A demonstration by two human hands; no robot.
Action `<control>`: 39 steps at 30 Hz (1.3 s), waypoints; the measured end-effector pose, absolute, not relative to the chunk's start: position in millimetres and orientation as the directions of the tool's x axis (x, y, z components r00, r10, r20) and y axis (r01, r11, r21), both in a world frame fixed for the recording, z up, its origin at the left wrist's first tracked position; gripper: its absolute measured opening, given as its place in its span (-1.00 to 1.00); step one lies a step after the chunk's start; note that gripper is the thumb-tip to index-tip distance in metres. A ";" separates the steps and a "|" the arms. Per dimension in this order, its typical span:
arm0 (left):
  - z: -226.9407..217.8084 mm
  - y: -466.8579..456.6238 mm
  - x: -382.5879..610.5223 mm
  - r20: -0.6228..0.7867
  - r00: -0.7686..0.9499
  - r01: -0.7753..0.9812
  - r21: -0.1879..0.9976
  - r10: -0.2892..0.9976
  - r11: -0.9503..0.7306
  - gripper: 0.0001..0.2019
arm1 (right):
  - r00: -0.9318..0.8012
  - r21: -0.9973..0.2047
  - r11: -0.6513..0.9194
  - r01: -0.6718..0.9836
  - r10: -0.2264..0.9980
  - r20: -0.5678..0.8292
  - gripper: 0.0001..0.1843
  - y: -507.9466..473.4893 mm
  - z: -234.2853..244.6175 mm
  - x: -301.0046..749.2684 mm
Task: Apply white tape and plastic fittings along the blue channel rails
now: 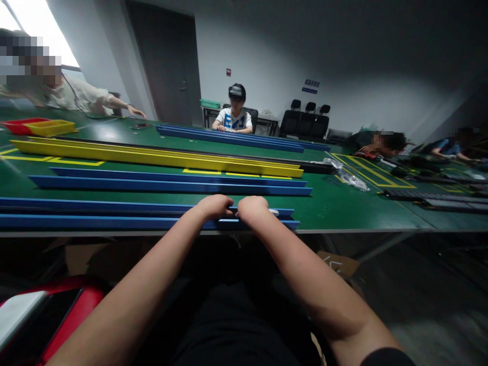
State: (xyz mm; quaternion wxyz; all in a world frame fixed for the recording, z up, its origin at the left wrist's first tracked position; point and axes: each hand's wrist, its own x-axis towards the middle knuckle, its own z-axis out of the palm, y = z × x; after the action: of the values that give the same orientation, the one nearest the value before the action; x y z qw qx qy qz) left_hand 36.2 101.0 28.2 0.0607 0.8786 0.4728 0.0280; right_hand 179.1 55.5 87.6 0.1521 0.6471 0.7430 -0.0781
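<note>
My left hand [215, 207] and my right hand [252, 205] are close together over the near blue channel [114, 221], by the table's front edge. Both have their fingers curled down into it, and what they pinch is hidden behind the knuckles. A small white piece [273, 212] shows just right of my right hand, inside the channel. Beyond my hands lies a second blue channel [171, 184]. Farther back, a long yellow channel [152, 156] runs across the table beside a black strip [318, 167].
More blue channels [229, 139] lie at the far side, before a seated person [233, 119]. Another person's hand [135, 111] reaches in at the left, near red [21, 125] and yellow trays [53, 128]. Clear plastic wrap [353, 180] and dark strips [438, 198] are on the right.
</note>
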 end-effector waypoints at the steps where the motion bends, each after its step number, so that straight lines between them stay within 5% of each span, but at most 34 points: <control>1: 28.5 100.4 36.7 -0.006 0.550 0.829 0.123 0.835 -0.545 -0.67 | -0.125 0.081 0.159 0.984 0.939 -0.321 -0.56 53.1 88.4 182.9; 9: 32.6 97.2 38.6 -0.037 0.523 0.848 0.124 0.852 -0.515 -0.67 | -0.154 0.145 0.184 0.972 0.969 -0.193 -0.52 42.1 95.4 223.2; 21: 31.8 96.9 37.1 -0.056 0.472 0.876 0.143 0.880 -0.461 -0.67 | -0.063 0.221 0.142 0.965 0.942 -0.331 -0.41 40.5 97.4 263.8; 39: 32.7 96.4 38.5 -0.056 0.478 0.874 0.126 0.876 -0.469 -0.72 | -0.054 0.211 0.104 0.972 0.972 -0.229 -0.53 39.9 77.3 267.5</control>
State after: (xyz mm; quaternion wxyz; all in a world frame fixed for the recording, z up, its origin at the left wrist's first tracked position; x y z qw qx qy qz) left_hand 38.5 96.4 32.7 0.0689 0.8570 0.5106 0.0082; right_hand 267.5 39.9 77.3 0.1576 0.6694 0.7259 0.0002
